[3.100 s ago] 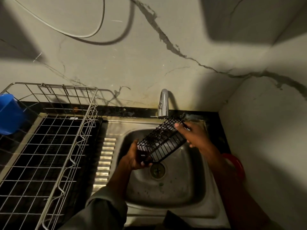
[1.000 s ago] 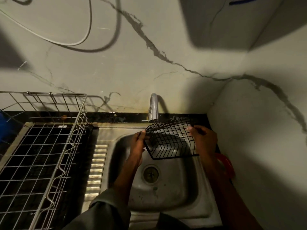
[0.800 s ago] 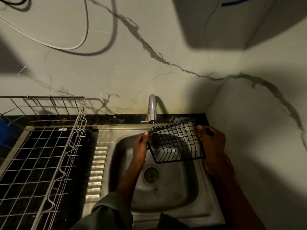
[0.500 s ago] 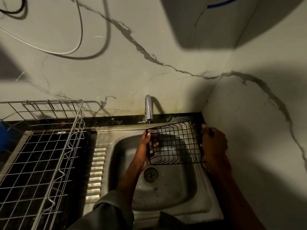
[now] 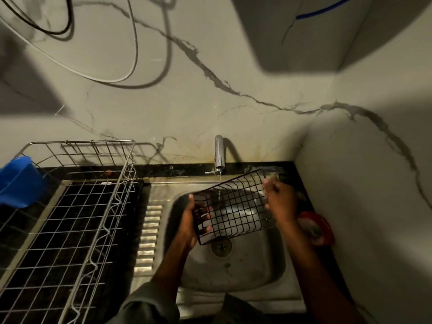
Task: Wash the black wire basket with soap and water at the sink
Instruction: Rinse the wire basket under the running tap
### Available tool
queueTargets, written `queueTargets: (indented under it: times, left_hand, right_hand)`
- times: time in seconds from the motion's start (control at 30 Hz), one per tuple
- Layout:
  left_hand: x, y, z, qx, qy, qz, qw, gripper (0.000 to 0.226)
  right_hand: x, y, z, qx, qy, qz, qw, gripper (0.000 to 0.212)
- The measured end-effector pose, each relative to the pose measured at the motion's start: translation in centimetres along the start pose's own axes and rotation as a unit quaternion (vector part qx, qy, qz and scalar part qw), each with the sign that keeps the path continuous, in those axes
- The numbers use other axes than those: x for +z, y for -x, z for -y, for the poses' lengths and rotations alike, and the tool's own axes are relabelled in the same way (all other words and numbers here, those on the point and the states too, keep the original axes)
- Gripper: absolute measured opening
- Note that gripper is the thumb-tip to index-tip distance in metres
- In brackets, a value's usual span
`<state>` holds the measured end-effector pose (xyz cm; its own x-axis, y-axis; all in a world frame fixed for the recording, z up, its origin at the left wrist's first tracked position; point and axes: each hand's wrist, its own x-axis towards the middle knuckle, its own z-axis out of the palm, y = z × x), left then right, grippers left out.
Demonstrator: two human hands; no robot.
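Black wire basket [image 5: 233, 206] held above the sink [image 5: 275, 272] bowl, tilted, far edge raised toward the tap [image 5: 219, 152], near edge low over the drain [image 5: 221, 246]. Thin water stream [image 5: 219, 183] falling from the spout through the mesh near the far edge. Left hand [image 5: 190, 224] clamped on the basket's left end, thumb over the rim, fingers [image 5: 205, 216] visible through the grid. Right hand [image 5: 279, 199] gripping the right end, fingers curled round the wire at the far corner. Open room: bare bowl below and in front of the basket; narrow gap between the basket's far rim and the spout. Right side confined by the corner wall [image 5: 362, 206], with a red round object [image 5: 315, 228] on the table [image 5: 301, 183] just beside the right wrist. Left side bounded by the ribbed drainboard [image 5: 148, 239], then by a steel dish rack [image 5: 70, 230] with a blue container [image 5: 17, 181] at its far left corner. White cable [image 5: 93, 76] and black cable [image 5: 53, 31] hanging on the back wall, well above the tap. Compared with half a second ago: basket lower and nearer the drain, more steeply tilted, left end dropped; left hand lower on that end; right hand at the same end as before; blue container more fully in view.
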<state>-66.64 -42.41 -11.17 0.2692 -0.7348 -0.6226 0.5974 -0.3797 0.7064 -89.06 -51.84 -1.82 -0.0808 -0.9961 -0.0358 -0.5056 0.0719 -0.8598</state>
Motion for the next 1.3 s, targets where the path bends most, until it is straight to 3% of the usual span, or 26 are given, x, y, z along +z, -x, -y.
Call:
queueTargets:
  times: [0.17,0.3,0.4,0.57,0.77,0.87,1.0,1.1,1.23,1.3]
  left_hand:
    - [-2.9,-0.6,1.1,-0.025,0.108,0.013,0.994,0.077]
    - [-2.9,0.1,0.8,-0.023,0.126,-0.009,0.992,0.039]
    - [-3.3,-0.3,1.1,-0.037,0.145,-0.030,0.988,0.028]
    - [-3.8,-1.1,2.3,-0.045,0.191,-0.054,0.979,0.030]
    - [-4.2,-2.0,5.5,-0.057,0.118,-0.082,0.988,0.037]
    - [-3.7,-1.8,5.6,-0.089,0.129,-0.084,0.984,0.032]
    - [-5.1,-2.9,5.4,-0.121,0.210,-0.038,0.969,0.051]
    - [-5.9,-4.2,5.3,-0.133,0.243,-0.015,0.961,0.074]
    - [-3.9,-5.2,5.3,-0.117,0.204,-0.017,0.972,0.064]
    - [-3.2,-5.5,5.7,-0.090,0.189,-0.033,0.977,0.055]
  right_hand:
    - [1.5,0.6,1.5,-0.060,-0.035,0.075,0.995,0.036]
    - [1.7,2.0,2.9,-0.081,-0.070,0.079,0.991,0.035]
    - [2.2,2.1,3.3,-0.102,-0.073,0.104,0.987,0.034]
    - [4.4,1.8,4.2,-0.124,-0.055,0.163,0.977,0.035]
    - [8.7,2.4,5.5,-0.189,0.075,0.205,0.957,0.047]
    - [10.3,2.6,5.5,-0.237,0.152,0.235,0.930,0.043]
    - [8.5,2.7,5.2,-0.300,0.178,0.282,0.894,0.028]
    - [5.9,1.6,2.8,-0.314,0.216,0.298,0.875,0.045]
    - [3.6,1.0,-0.5,-0.345,0.180,0.267,0.882,0.015]
    - [2.8,0.9,-2.2,-0.318,0.163,0.253,0.899,0.019]
